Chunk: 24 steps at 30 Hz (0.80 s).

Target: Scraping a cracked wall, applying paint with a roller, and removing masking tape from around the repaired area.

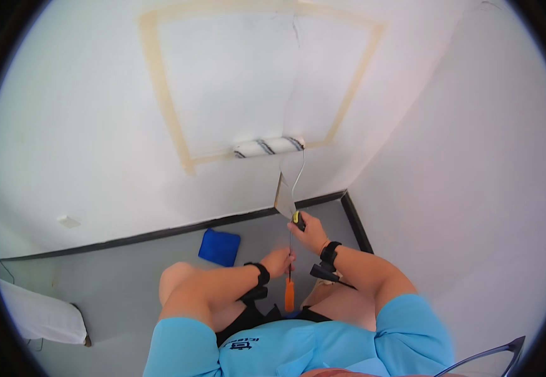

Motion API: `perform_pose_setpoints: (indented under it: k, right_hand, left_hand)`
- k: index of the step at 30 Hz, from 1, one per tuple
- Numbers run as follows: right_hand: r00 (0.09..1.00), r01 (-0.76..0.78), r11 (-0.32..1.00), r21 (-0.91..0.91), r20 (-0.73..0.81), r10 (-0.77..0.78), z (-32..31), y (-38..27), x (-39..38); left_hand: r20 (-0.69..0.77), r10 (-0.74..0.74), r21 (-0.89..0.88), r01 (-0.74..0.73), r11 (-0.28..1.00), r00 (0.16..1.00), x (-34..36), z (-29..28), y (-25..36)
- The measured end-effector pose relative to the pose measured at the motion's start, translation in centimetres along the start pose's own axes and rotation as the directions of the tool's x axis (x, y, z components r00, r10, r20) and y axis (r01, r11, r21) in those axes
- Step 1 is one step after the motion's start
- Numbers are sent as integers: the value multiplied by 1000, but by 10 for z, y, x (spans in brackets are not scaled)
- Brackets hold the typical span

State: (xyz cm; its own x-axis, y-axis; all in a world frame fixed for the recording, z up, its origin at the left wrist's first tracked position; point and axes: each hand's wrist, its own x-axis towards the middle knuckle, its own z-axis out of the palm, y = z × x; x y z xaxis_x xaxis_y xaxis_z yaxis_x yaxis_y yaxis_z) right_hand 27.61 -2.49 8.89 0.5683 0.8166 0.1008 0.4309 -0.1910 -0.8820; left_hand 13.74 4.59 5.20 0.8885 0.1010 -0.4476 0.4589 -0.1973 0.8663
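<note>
My left hand (278, 261) is closed round the thin metal rod of a paint roller, just above its orange handle (290, 295). The white paint roller sleeve (269, 147) has dark diagonal stripes and lies across the lower taped edge in this view; I cannot tell whether it touches the wall. In my right hand (311, 233) is a putty knife (284, 200), gripped by its black and yellow handle, its flat blade pointing up and away from me. The blade is beside the roller's bent wire frame, and the right fingers are close to the rod.
Beige masking tape (163, 88) frames a patch of the white wall (84, 125). A dark baseboard (134, 239) runs along the grey floor into the right corner. A blue cloth-like square (219, 247) lies by the baseboard. At left stands a white-covered object (43, 314).
</note>
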Motion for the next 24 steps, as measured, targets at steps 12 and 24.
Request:
perform_pose_setpoints:
  k: [12, 24]
  right_hand:
    - [970, 192, 974, 120, -173, -170, -40, -68, 1]
    - [803, 479, 872, 99, -450, -390, -61, -124, -31]
  left_hand:
    - [-123, 315, 382, -248, 890, 941, -31, -30, 76]
    - [-162, 538, 509, -397, 764, 827, -68, -15, 120]
